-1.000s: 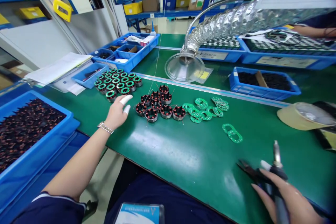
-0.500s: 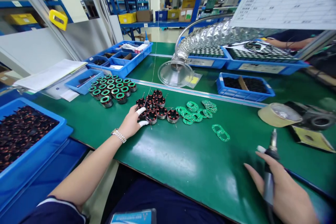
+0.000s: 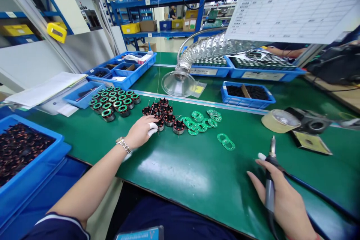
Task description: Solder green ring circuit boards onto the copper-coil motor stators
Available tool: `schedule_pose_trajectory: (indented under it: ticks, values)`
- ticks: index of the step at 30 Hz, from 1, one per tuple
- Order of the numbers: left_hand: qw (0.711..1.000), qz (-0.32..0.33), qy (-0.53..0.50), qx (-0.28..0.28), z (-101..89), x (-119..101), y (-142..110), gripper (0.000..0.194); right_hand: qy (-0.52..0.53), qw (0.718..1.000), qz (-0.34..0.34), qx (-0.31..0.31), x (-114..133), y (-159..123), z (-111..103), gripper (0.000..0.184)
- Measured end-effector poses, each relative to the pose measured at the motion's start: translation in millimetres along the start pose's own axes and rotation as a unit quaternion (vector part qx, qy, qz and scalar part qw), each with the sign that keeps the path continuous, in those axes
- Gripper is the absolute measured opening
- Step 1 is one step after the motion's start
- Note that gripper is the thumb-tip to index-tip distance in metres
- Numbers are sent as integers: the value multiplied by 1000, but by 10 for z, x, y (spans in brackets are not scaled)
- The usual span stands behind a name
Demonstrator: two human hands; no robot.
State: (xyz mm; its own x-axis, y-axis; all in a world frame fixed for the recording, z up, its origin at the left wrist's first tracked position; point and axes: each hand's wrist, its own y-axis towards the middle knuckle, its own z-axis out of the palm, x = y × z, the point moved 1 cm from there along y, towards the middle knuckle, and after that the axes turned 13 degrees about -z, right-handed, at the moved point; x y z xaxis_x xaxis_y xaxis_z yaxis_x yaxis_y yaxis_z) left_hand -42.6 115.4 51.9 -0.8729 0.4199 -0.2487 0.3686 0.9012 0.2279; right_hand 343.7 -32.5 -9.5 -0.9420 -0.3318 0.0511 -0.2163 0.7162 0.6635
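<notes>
My left hand (image 3: 142, 131), with white finger cots, reaches to the near-left side of a cluster of copper-wound motor stators (image 3: 169, 120). Its fingers close on a stator (image 3: 159, 124) at the edge of the group, partly hidden by the fingertips. A thin wire (image 3: 158, 63) hangs from above down to the cluster. On the right, my right hand (image 3: 284, 198) grips a soldering iron (image 3: 270, 191), metal tip upward, its forefinger and thumb apart at the front. Green ring-shaped circuit boards (image 3: 197, 125) lie right of the stators, and two more boards (image 3: 225, 142) lie nearer me.
Stators topped with green boards (image 3: 112, 101) stand at the left. A fume funnel (image 3: 178, 84) overhangs the table behind the cluster. Blue bins (image 3: 247, 99) line the back; a large bin (image 3: 60, 135) is at left. A tape roll (image 3: 278, 120) sits at right.
The view has turned slightly right, so the scene sits further left. My left fingers have drawn closer together over the stator. My right hand still holds the soldering iron.
</notes>
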Motion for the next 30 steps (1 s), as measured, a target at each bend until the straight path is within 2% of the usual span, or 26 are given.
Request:
schedule_pose_trajectory:
  ticks: [6, 9, 12, 15, 17, 18, 21, 22, 24, 26, 30]
  values:
    - [999, 7, -5, 33, 1, 4, 85, 20, 18, 1000, 0, -8, 12, -9, -3, 40]
    - [999, 8, -15, 48, -7, 13, 171, 12, 16, 1000, -10, -18, 8, -32, 10, 39]
    - [998, 5, -38, 53, -132, 45, 206, 12, 14, 999, -11, -28, -13, -53, 4, 39]
    - [997, -18, -64, 27, -342, -29, 139, 23, 20, 999, -12, -41, 33, -16, -57, 38]
    - [997, -17, -76, 17, -426, -228, 44, 27, 30, 998, -3, -62, 160, 74, -131, 36]
    - [996, 11, -88, 27, -429, -378, -11, 26, 40, 997, 6, -72, 257, 140, -170, 34]
    - [981, 190, -24, 25, -300, -926, -163, 21, 115, 989, 9, -92, 628, 378, -251, 26]
    - [972, 234, 0, 6, -234, -1092, -195, 21, 152, 984, -2, -92, 749, 450, -258, 23]
    - [961, 276, 21, -24, -115, -1340, -216, 21, 218, 973, -4, -76, 929, 548, -239, 19]
    - [957, 288, 19, -39, -43, -1473, -196, 21, 261, 963, 17, -69, 999, 579, -202, 17]
    - [949, 312, -2, -49, 1, -1562, -138, 23, 281, 956, 35, -78, 950, 542, -142, 20]
